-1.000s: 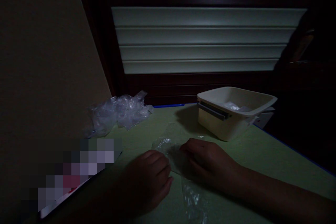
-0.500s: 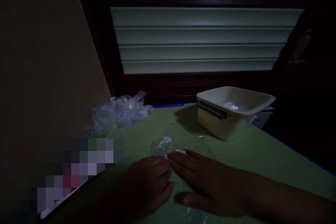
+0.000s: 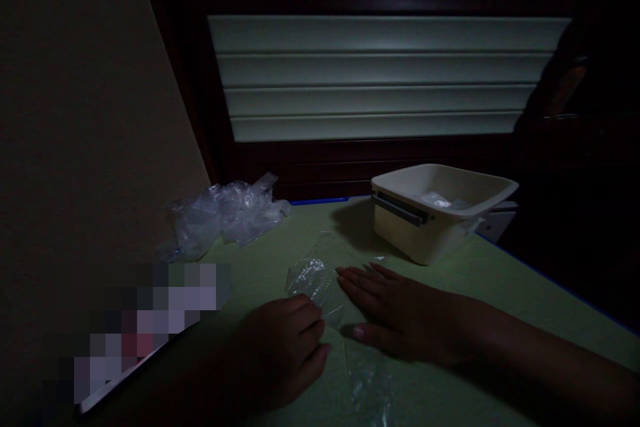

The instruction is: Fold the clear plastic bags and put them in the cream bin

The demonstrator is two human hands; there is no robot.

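A thin clear plastic bag (image 3: 311,277), wrinkled and shiny, lies spread on the green tabletop between my hands. My left hand (image 3: 287,350) is closed at its left edge, with the fingers curled over the film; the fingertips are partly hidden. Flat on the bag's right part rests my right hand (image 3: 405,313), palm down, fingers stretched forward and thumb out to the side. The near part of the bag shows below my right thumb, toward the bottom of the view.
A heap of crumpled clear bags (image 3: 235,210) sits at the back left, by the wall. Back right stands a cream plastic bin (image 3: 400,232) with a grey handle and clear plastic inside. A blurred-out lit object (image 3: 165,327) is at the left. A slatted panel (image 3: 375,70) rises behind the table.
My right hand has slid a little to the right and away over the bag, parting from my left hand and uncovering more film. My left hand has hardly moved.
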